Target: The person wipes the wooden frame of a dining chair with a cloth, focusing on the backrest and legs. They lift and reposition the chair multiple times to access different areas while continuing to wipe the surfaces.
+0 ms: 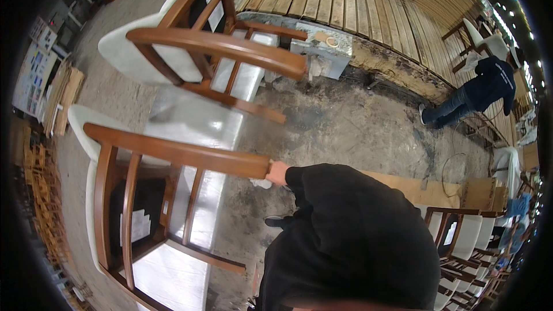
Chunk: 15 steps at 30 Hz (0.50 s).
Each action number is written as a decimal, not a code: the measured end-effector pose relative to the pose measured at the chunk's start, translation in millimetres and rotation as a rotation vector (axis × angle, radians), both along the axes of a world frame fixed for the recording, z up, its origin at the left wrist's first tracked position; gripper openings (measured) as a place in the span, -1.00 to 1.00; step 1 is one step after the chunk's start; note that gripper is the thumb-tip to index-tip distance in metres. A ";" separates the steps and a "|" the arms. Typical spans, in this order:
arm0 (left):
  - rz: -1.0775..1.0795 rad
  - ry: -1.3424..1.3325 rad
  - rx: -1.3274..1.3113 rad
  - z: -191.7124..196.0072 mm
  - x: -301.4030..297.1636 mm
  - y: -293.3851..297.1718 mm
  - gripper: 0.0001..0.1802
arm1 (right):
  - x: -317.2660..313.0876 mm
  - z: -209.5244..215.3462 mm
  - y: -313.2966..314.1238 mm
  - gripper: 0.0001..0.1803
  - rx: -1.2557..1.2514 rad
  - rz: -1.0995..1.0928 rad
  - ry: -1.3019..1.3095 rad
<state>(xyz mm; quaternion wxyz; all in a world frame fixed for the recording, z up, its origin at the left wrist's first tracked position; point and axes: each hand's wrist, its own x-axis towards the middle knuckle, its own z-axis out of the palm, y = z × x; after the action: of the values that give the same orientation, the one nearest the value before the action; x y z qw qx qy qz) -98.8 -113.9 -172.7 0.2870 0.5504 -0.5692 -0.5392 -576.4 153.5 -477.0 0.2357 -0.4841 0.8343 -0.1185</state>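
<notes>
My right hand (277, 173), in a black sleeve, is closed round the end of a leg of a brown wooden chair (178, 151). This chair is tipped over, its legs pointing right toward me, with pale upholstery at its far left. The dark underside of its seat, carrying a white label (137, 226), shows between the rails. Beneath it stretches a bench (187, 118) with a shiny pale covering. Beyond, a second tipped chair (222, 46) of the same kind has its legs turned the same way. My left hand does not show.
A slatted wooden platform (328, 0) runs along the back, with a grey box (331, 52) at its edge. A person (489, 86) in dark clothes stands at the right beside more chairs. Several chairs (461, 236) are grouped at the lower right, near cardboard (478, 194) and a floor cable (446, 167).
</notes>
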 end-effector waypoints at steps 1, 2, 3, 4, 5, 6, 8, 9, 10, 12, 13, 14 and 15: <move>0.031 -0.011 -0.049 1.6 -4.2 1.4 -0.59 | -8.1 5.3 -7.9 -0.57 -0.059 -0.099 -0.053; 0.066 -0.026 -0.096 -3.2 -12.3 2.6 -0.57 | -18.3 9.5 -22.6 -0.52 -0.015 -0.192 -0.182; -0.038 -0.119 0.130 5.1 -13.3 1.9 -0.42 | -29.5 12.2 -40.3 -0.45 -0.139 -0.375 -0.223; -0.063 -0.179 0.078 5.8 -17.2 2.2 -0.52 | -44.7 12.4 -57.0 -0.42 -0.193 -0.309 -0.146; -0.073 -0.249 0.034 10.3 -19.4 0.5 -0.62 | -52.4 10.5 -79.0 -0.38 -0.341 -0.338 -0.021; -0.074 -0.334 -0.010 10.1 -23.4 -2.1 -0.71 | -65.1 6.4 -100.4 -0.38 -0.220 -0.263 0.043; -0.027 -0.492 -0.140 13.9 -27.6 -3.6 -0.79 | -67.7 -8.7 -120.6 -0.37 -0.088 -0.272 -0.136; 0.045 -0.531 -0.059 19.6 -26.4 0.7 -0.77 | -67.3 -18.2 -122.8 -0.30 0.025 -0.225 -0.274; 0.005 -0.539 -0.077 17.7 -31.4 -0.8 -0.73 | -63.2 -28.4 -120.9 -0.23 0.050 -0.276 -0.256; 0.130 -0.547 -0.067 17.4 -38.5 2.3 -0.61 | -54.2 -48.5 -101.4 -0.19 0.033 -0.365 -0.430; 0.177 -0.571 -0.107 18.1 -40.4 6.6 -0.63 | -46.6 -57.3 -81.0 -0.19 -0.049 -0.485 -0.448; 0.204 -0.555 -0.118 17.3 -45.1 6.2 -0.59 | -46.8 -64.7 -66.8 -0.09 0.009 -0.497 -0.507; 0.134 -0.494 -0.144 18.7 -46.9 9.9 -0.57 | -44.7 -70.1 -46.4 -0.04 0.042 -0.597 -0.564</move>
<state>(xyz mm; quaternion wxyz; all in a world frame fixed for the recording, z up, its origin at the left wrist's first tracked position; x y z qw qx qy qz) -145.8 -104.0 -154.0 0.2127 0.6800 -0.6212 -0.3264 -621.1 107.1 -547.2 0.4202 -0.1641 0.8432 -0.2925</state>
